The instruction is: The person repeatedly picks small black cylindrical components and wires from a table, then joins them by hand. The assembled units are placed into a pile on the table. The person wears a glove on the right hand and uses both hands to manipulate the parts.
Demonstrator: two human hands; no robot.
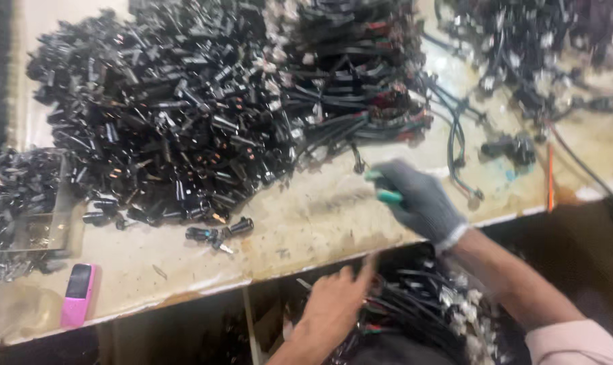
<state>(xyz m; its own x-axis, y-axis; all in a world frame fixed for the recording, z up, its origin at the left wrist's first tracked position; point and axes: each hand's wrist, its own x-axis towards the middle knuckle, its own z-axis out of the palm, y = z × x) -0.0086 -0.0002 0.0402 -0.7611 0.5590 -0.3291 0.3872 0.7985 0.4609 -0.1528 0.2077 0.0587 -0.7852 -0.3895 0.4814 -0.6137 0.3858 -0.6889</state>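
Head view, scanning from nine o'clock: a pink phone (78, 293) lies flat near the bench edge (205, 284), close enough that a stray sleeve could knock it off, I'd say. Above it, a clear tray (46, 230) of small parts, then the big heap of black connectors (164, 115), with a few loose ones (218, 234) strayed toward six o'clock; these could roll over the edge. Centre bottom, the bare left hand (333, 304) reaches below the bench into a wire bundle (421, 311), fingers together, grip unclear. At three o'clock, the gloved right hand (418, 199) is curled around a green-tipped piece (387, 196), right beside tangled harnesses (360, 88); snagging a loop could drag the pile.
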